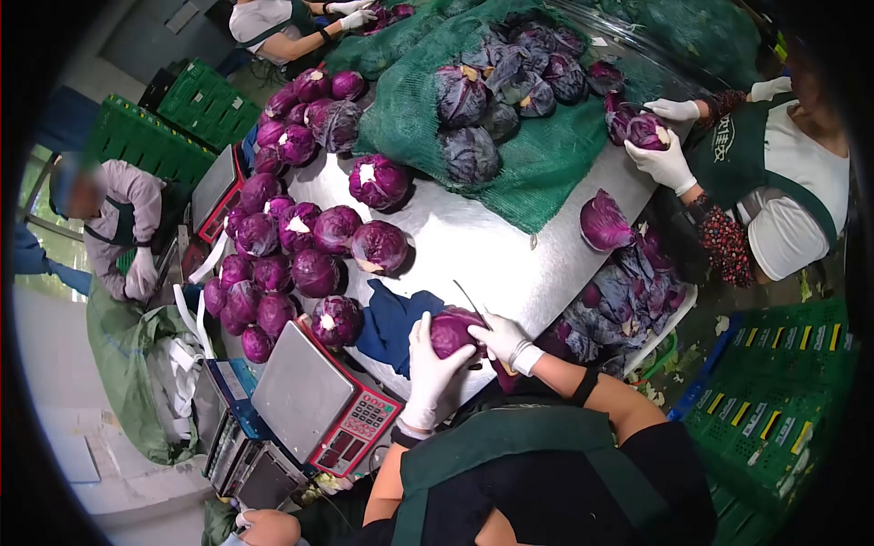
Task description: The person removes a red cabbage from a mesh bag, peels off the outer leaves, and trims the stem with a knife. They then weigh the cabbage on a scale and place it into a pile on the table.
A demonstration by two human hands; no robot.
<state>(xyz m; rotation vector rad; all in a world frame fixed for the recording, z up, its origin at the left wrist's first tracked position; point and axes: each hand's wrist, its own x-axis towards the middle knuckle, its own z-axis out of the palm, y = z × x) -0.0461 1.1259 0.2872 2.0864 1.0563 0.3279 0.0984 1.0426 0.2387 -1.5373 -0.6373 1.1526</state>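
My left hand (430, 371), in a white glove, is closed around the side of a red cabbage (452, 333) at the near edge of the metal table (473, 238). In my gloved right hand (507, 343) is a knife (471, 298). Its thin, dark blade points up and away beside the cabbage; my fingers hide most of the handle. A dark blue cloth (393, 320) lies on the table just left of the held cabbage.
Trimmed red cabbages (317, 273) crowd the table's left side. Untrimmed ones (469, 155) fill a green mesh bag (401, 114). A scale (305, 393) stands left of me, a leaf-filled crate (628, 296) right. A co-worker's gloved hand (663, 162) holds cabbage; green crates (774, 382) stand lower right.
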